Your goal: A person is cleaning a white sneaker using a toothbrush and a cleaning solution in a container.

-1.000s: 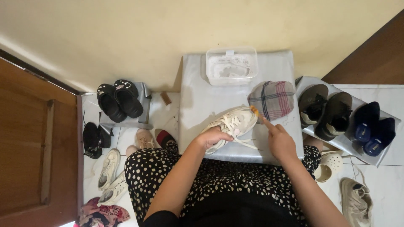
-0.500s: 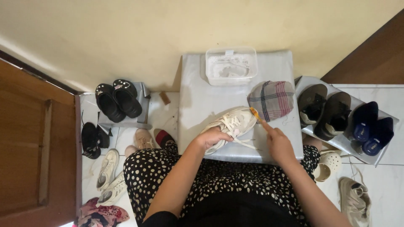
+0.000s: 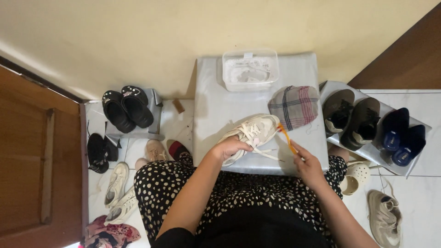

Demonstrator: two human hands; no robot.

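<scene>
While gripping the white sneaker (image 3: 250,135) at its heel end, left hand (image 3: 228,149) closed over the shoe just below frame centre, fingers wrapped round the upper. Right hand (image 3: 307,163) to the right of it, pinched narrow on an orange-handled brush (image 3: 285,137), bristle end touching the toe. Sneaker lying on the grey bench (image 3: 211,105), long axis slanting from lower left up to upper right, heel under the left hand, toe toward the right hand's tool; laces trailing loose toward the lower edge of the bench. Just past the toe, a plaid cloth (image 3: 295,105), touching or nearly so. Further up, at the top edge of the bench, a clear plastic tub (image 3: 250,69) of white stuff. Right of frame, a grey tray (image 3: 404,167) with dark shoes and blue ones. Left of frame, black sandals (image 3: 126,108) on a small stand, more shoes on the floor.
</scene>
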